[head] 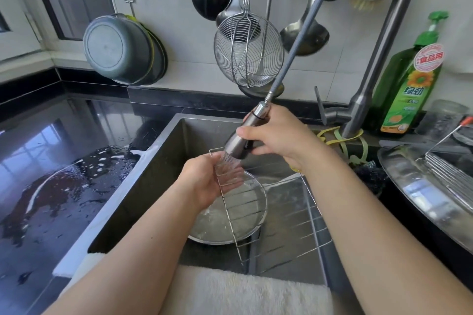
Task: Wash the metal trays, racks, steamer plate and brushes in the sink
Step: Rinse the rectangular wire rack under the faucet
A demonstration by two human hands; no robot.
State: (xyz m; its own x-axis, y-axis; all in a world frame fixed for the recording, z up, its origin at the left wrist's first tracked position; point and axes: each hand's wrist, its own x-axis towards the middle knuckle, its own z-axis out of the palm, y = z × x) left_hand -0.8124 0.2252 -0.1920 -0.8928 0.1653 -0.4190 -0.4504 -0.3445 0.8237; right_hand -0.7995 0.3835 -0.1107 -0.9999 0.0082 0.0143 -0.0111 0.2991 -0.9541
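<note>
Left hand (pixel 208 179) gripping wire rack (pixel 276 210), right hand (pixel 279 135) spraying above

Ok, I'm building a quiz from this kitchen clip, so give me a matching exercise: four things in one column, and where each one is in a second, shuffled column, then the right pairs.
Things:
1. spray head
2. wire rack
3. green detergent bottle
4. wire skimmer

Places:
A. hanging on the wall above the sink
B. standing on the counter beside the tap's base
C. in the right hand's grip
D. held at its edge by the left hand, over the sink

Pairs: 1-C, 2-D, 3-B, 4-A
</note>
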